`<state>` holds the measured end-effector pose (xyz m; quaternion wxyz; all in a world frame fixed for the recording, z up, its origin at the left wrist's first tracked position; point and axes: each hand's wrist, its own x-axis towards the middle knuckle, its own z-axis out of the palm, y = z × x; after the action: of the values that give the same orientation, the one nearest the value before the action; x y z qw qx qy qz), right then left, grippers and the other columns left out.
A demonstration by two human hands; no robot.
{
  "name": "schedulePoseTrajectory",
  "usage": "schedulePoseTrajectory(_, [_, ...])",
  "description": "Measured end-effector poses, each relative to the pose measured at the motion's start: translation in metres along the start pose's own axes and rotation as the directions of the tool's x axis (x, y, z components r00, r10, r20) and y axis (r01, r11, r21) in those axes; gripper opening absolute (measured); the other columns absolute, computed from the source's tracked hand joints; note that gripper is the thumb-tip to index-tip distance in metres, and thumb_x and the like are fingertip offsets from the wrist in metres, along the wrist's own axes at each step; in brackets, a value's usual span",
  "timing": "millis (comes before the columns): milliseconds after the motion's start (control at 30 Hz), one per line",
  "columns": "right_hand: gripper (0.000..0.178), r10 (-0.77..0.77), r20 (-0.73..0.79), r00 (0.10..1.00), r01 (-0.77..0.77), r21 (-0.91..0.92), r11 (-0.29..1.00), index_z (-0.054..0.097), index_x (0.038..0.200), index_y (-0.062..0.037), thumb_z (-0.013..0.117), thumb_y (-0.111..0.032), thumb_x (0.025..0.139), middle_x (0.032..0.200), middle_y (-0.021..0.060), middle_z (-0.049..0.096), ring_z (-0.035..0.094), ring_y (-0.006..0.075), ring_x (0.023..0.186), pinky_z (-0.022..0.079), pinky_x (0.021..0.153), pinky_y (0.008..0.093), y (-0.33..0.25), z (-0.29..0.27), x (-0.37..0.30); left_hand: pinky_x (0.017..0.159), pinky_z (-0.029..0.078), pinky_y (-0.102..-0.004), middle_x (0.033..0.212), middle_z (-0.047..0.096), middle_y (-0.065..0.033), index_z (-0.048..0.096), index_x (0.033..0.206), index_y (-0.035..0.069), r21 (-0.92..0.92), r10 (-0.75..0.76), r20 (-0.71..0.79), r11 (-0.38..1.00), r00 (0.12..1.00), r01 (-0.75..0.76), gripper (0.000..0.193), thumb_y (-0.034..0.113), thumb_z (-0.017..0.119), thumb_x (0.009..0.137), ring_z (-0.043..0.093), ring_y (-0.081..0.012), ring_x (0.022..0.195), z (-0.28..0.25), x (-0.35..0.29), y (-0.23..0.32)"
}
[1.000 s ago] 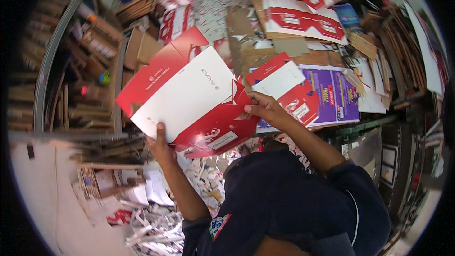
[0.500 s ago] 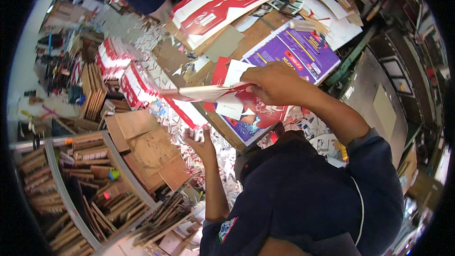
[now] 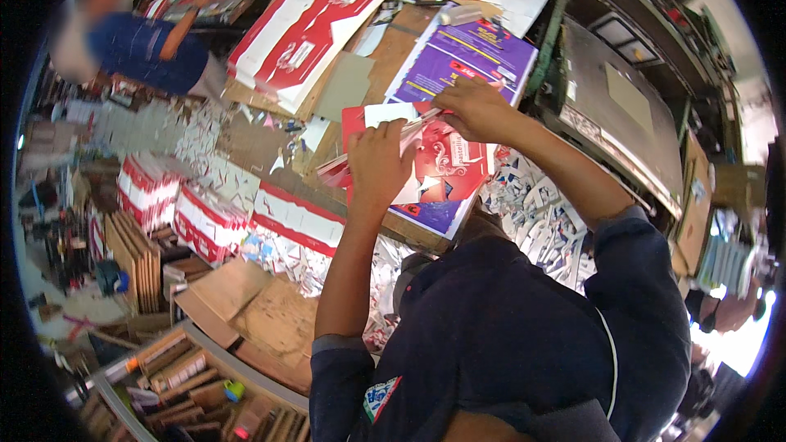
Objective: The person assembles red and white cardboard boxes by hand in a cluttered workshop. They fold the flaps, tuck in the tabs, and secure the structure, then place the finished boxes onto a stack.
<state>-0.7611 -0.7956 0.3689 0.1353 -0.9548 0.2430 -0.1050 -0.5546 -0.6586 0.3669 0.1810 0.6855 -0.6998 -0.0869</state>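
Over the near end of the workbench I hold a thin bundle of red and white card blanks (image 3: 336, 172) with both hands. My left hand (image 3: 378, 164) is closed over the bundle's left part, thumb toward the right. At its far right edge, the bundle is pinched by my right hand (image 3: 475, 108); those fingertips are partly hidden. Beneath and beside the hands lies a red printed card (image 3: 450, 154) with white ornaments. It rests on a purple printed sheet (image 3: 458, 65) with yellow lettering.
A large stack of red and white printed sheets (image 3: 311, 29) lies farther along the bench. Piles of red and white blanks (image 3: 205, 217) stand at the left. Paper scraps (image 3: 536, 205) cover the floor. A flat metal machine bed (image 3: 626, 106) is at right. Another person (image 3: 151, 49) stands far left.
My left hand has risen from below the bench edge onto the bundle. The bundle has come lower and nearer the red card. The view has swung, showing more of the other person.
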Motion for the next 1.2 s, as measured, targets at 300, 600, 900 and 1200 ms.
schedulePoseTrajectory(300, [0.032,0.136,-0.112,0.984,-0.131,0.056,0.990,0.070,0.108,-0.0129,0.076,-0.017,0.078,0.098,0.0077,0.070,0.064,0.0283,0.100,0.047,0.089,0.0475,-0.037,0.027,-0.006,0.072,0.051,-0.0450,0.094,0.070,-0.0118,0.065,0.110,0.010,0.162,0.145,-0.060,0.978,0.988,-0.134,0.029,0.020,0.072,0.084,0.069,-0.0305,0.082,0.015,0.001,-0.014])
schedulePoseTrajectory(600, [0.012,-0.034,-0.327,0.944,0.061,0.072,0.996,0.066,0.086,-0.0076,0.072,-0.015,0.078,0.083,0.0098,0.066,0.061,0.0318,0.085,0.047,0.078,0.0456,-0.033,0.040,-0.003,0.072,0.055,-0.0511,0.094,0.072,-0.0167,0.064,0.110,0.007,0.089,0.026,-0.002,0.996,1.000,-0.026,0.028,0.018,0.073,0.085,0.072,-0.0390,0.085,0.006,0.017,-0.018])
schedulePoseTrajectory(900, [0.022,-0.066,-0.292,0.954,0.109,0.133,0.985,0.069,0.092,-0.0026,0.076,-0.019,0.079,0.088,0.0148,0.068,0.065,0.0347,0.087,0.050,0.079,0.0457,-0.029,0.030,0.003,0.069,0.056,-0.0482,0.095,0.071,-0.0155,0.064,0.104,0.006,0.166,0.055,-0.042,0.985,0.998,-0.047,0.026,0.014,0.073,0.080,0.072,-0.0356,0.080,0.005,0.018,-0.019])
schedulePoseTrajectory(1200, [0.031,0.222,-0.308,0.925,-0.075,0.424,0.902,0.069,0.095,-0.0025,0.075,-0.031,0.085,0.093,0.0178,0.070,0.069,0.0372,0.084,0.055,0.075,0.0468,-0.047,0.018,0.022,0.069,0.055,-0.0472,0.092,0.072,-0.0149,0.065,0.110,0.005,0.189,0.022,-0.026,0.982,0.999,-0.017,0.032,0.022,0.075,0.085,0.072,-0.0342,0.078,0.005,0.013,-0.017])
